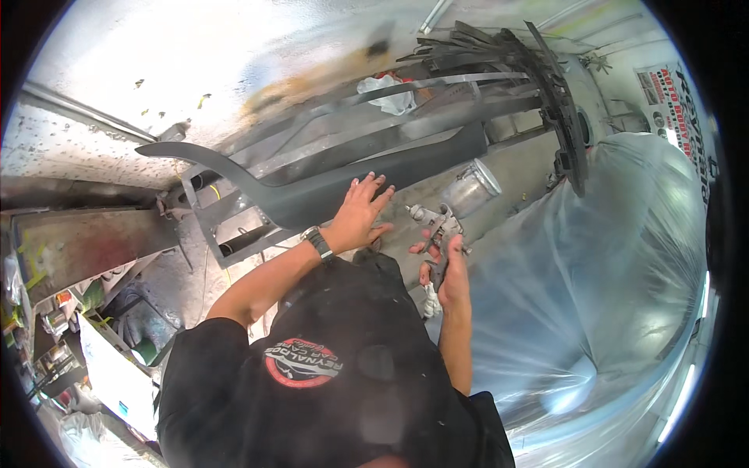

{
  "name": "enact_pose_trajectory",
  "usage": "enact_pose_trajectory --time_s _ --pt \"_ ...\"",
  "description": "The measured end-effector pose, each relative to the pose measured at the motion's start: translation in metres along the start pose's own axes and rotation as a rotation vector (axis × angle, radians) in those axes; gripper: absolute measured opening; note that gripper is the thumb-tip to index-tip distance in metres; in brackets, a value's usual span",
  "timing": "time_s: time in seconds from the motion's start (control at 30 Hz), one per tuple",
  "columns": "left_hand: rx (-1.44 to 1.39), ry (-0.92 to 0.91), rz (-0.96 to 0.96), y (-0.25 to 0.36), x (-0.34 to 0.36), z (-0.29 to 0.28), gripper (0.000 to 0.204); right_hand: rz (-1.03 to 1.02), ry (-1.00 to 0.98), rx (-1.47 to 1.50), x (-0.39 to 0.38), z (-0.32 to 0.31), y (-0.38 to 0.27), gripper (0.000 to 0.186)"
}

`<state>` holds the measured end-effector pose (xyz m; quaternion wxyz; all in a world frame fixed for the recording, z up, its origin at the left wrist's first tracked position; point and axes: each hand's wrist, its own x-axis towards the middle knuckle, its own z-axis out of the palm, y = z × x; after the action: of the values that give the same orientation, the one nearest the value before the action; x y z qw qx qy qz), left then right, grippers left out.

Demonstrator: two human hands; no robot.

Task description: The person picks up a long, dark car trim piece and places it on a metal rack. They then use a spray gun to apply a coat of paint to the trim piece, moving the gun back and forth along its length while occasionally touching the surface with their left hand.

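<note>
My left hand (pixel 359 210), wearing a dark watch, is spread with fingertips over a long dark grey curved panel (pixel 307 199); whether they touch it, I cannot tell. The panel lies on a metal frame (pixel 204 224), its narrow arched end reaching up to the left. My right hand (pixel 443 271) grips a metal spray gun (pixel 437 224) with a cylindrical silver cup (pixel 470 187) on top, held right of my left hand, near the panel's lower edge.
Dark strips and trim (pixel 488 54) sit on the rack's far end, near crumpled white plastic (pixel 386 93). Clear plastic sheeting (pixel 605 265) covers a large object at right. A stained board (pixel 94 242) and cluttered cans (pixel 55 324) are at left.
</note>
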<state>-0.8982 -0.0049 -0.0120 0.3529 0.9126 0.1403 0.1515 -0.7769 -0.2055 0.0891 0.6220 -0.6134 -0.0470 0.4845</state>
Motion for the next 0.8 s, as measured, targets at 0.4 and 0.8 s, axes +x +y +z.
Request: enact_pose_trajectory --time_s 0.4,0.8 --pt "0.331 -0.028 -0.034 0.01 0.123 0.059 0.086 -0.086 0.189 -0.353 0.094 -0.101 -0.074 0.045" --pt "0.426 0.043 -0.337 0.041 0.298 0.14 0.105 -0.095 0.17 -0.297 0.191 -0.201 -0.131 0.047"
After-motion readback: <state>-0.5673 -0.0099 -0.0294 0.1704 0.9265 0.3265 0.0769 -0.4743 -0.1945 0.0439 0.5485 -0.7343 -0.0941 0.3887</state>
